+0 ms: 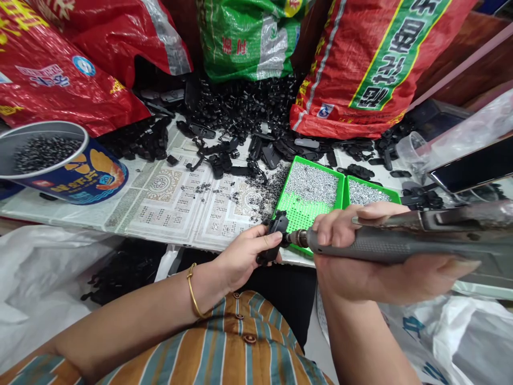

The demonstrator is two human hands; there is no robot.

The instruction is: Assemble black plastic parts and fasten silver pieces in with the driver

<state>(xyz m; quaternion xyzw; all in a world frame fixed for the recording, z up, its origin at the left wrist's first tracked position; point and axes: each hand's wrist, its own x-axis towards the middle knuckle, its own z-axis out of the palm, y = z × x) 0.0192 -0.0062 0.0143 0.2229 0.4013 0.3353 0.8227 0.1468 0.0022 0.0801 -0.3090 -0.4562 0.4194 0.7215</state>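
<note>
My left hand (248,251) grips a small black plastic part (276,235) near the table's front edge, thumb across its face. In my right hand (360,267) is a grey electric screwdriver (372,243), held level with the fingers wrapped round its body. The metal tip of the screwdriver meets the black part, or comes very close to it; the exact contact is hidden by my thumb. Just behind the two hands lies a green tray (298,216) with small silver screws (315,182). A second green tray (345,195) of screws adjoins it, partly covered by my right hand.
A dark blue tub (96,176) of tiny dark pieces stands at the left. Heaped black parts (248,101) spread across the back, below red sacks (360,69) and a green sack (248,37). A phone (476,166) leans at the right. Loose tiny bits (268,192) lie beside the tray.
</note>
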